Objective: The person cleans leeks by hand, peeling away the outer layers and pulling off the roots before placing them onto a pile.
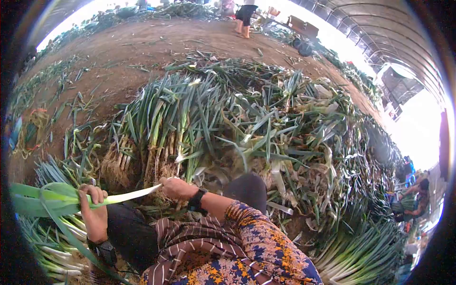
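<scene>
A long leek (128,195) lies across my lap area, its green leaves to the left and its white stalk pointing right. My left hand (94,209) is wrapped round it where green turns to white. At the white end, my right hand (176,188) is closed, fingers pinched at the tip; what exactly they hold there is too small to make out. Just beyond my hands stand untrimmed leeks (159,118) with brown, rooty ends toward me. Beside my left leg lie leeks with clean white stalks (59,261).
A heap of leaves and peelings (304,147) spreads ahead and right. More white-stalked leeks (361,251) lie at lower right. A person (244,19) stands far ahead near a cart (302,28); another person (415,202) is at the far right.
</scene>
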{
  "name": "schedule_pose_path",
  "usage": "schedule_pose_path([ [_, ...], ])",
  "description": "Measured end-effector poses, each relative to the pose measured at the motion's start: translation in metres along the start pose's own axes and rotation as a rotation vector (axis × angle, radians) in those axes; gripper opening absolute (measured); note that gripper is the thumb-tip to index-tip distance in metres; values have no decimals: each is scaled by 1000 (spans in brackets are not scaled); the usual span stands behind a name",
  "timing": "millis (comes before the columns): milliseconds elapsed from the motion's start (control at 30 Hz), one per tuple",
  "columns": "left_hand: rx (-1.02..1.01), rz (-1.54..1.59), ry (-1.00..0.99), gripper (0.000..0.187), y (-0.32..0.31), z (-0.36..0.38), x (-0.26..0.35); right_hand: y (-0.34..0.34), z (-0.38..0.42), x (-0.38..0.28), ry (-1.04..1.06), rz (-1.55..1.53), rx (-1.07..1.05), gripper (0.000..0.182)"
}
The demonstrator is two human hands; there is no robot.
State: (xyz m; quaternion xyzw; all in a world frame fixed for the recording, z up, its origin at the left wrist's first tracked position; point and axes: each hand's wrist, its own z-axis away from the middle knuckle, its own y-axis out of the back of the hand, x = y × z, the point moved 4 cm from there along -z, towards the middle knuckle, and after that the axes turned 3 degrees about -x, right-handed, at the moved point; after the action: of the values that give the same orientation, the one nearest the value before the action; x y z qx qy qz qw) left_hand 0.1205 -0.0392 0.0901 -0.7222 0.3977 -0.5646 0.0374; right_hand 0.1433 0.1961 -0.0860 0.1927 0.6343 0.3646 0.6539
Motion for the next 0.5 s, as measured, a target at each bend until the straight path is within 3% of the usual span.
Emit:
schedule_pose_path([
  [167,14,18,16,24,2,3,-2,-18,-1,7,-9,72,24,20],
  [367,42,-11,9,25,13,3,-2,-34,1,22,219,25,131,19],
  [467,26,3,10,25,18,3,1,-32,11,11,346,-26,89,17],
  [500,40,11,27,25,18,3,1,-33,13,10,261,-63,14,17],
])
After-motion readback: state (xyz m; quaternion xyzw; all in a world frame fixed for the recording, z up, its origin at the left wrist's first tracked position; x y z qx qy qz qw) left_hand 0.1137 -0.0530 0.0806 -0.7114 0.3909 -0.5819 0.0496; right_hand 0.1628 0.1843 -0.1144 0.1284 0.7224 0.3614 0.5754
